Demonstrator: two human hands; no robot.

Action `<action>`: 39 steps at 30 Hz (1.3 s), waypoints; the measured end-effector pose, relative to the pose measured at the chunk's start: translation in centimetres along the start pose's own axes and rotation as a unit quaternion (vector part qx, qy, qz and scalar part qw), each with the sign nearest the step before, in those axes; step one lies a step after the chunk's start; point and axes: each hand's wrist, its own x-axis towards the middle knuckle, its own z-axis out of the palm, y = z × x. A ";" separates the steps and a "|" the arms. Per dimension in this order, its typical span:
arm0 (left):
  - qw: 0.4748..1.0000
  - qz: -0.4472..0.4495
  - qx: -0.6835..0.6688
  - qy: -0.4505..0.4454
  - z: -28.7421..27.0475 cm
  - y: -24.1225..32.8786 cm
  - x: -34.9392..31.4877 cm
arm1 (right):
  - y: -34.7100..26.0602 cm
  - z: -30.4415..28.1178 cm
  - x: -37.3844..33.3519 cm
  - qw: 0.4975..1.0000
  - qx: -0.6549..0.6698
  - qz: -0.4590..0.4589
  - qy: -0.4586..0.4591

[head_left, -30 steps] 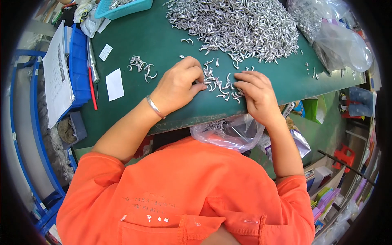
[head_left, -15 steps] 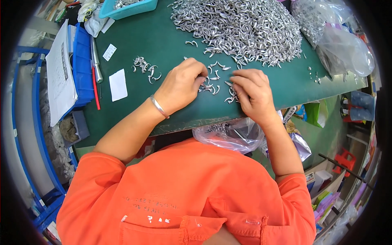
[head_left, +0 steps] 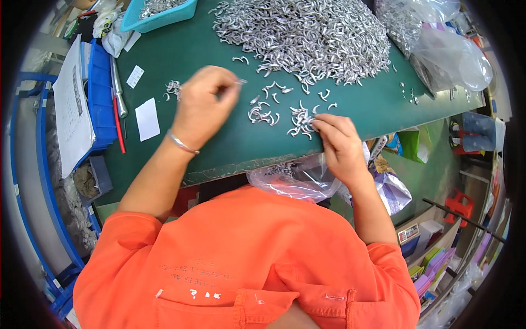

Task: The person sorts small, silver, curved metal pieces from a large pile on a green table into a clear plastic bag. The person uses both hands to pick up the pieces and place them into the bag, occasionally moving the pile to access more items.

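Blue bin [head_left: 102, 101], left — red stick [head_left: 119, 129] just beside | white slip [head_left: 147, 119] | green bag [head_left: 411, 145] | red stool [head_left: 459, 206] — right

- We see a green counter [head_left: 378, 98], its front edge worn.
- Across its far side we find a large heap of curved metal pieces [head_left: 307, 41], silver in colour.
- Nearer the front edge, we see two small clusters, a left cluster [head_left: 263, 116] and a right cluster [head_left: 299, 122], with loose pieces around them.
- Further left lies a little group of pieces [head_left: 173, 89].
- We also see a light-blue basket [head_left: 163, 22], a white paper [head_left: 147, 119], a small label [head_left: 135, 76] and a red stick [head_left: 119, 125].
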 end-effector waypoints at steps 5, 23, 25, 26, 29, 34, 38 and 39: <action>0.983 -0.106 0.146 0.018 -4.3 -4.6 -1.5 | 0.3 -0.6 0.2 0.998 0.005 0.020 0.052; 0.977 0.135 0.032 -0.164 5.4 4.1 -3.9 | 0.0 1.5 0.2 0.999 -0.019 -0.007 0.040; 0.979 0.126 0.021 -0.156 5.1 4.3 -4.1 | -0.1 1.4 0.3 0.999 -0.013 -0.004 0.037; 0.980 0.126 0.021 -0.155 5.1 4.4 -4.1 | -0.1 1.5 0.3 0.999 -0.012 -0.004 0.038; 0.979 0.127 0.021 -0.159 5.5 4.6 -4.0 | 0.0 1.4 0.3 0.999 -0.016 -0.004 0.036; 0.985 0.101 -0.024 -0.138 5.2 5.4 -3.7 | 0.1 1.2 -0.6 0.997 0.039 0.038 0.051; 0.962 0.005 -0.228 -0.151 5.5 6.1 -3.4 | -2.1 0.6 -0.3 0.989 0.146 0.009 0.016; 0.969 0.035 -0.208 -0.131 5.4 5.7 -3.1 | -2.6 0.7 -0.4 0.984 0.176 0.031 0.018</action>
